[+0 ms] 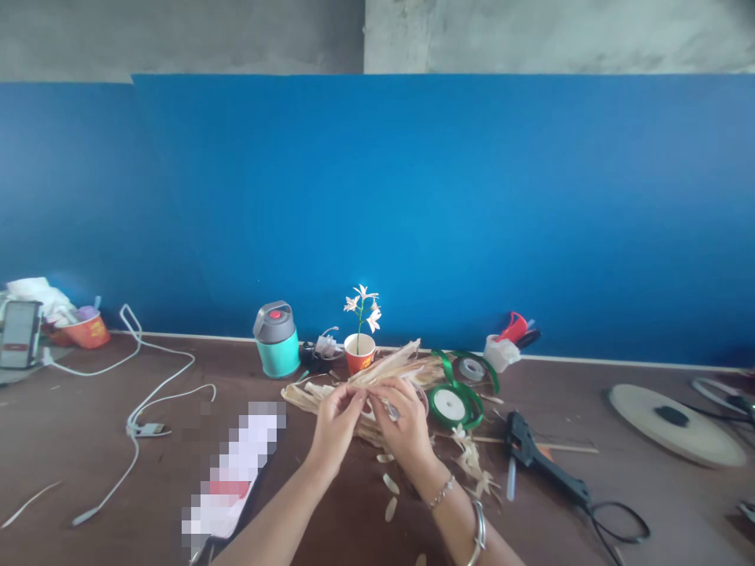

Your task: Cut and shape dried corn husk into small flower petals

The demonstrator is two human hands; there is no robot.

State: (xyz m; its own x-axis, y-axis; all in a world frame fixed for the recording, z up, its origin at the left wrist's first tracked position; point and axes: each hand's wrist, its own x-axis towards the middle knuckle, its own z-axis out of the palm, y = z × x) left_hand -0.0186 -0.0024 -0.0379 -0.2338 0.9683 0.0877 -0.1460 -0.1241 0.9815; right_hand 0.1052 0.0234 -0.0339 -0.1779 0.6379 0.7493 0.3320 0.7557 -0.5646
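Observation:
Over a pile of dried pale husks (392, 363), my left hand (337, 413) and my right hand (402, 413) meet at their fingertips. Both are closed in a pinch. What they pinch is too small and too covered by the fingers to make out. A small shiny patch shows against the right palm. Loose petal-shaped husk pieces (390, 483) lie below the right hand, and pale husk flowers (472, 460) lie beside the right wrist. Just behind the husks, a paper cup (359, 358) holds a green stem with white flowers (362, 306).
A green ribbon spool (449, 404) and a roll of tape (471, 369) lie right of the husks. Further right are a glue gun (546, 460) and a round disc (675, 424). A teal jar (278, 346), a blurred-out phone (236, 479) and white cables (141, 401) are on the left.

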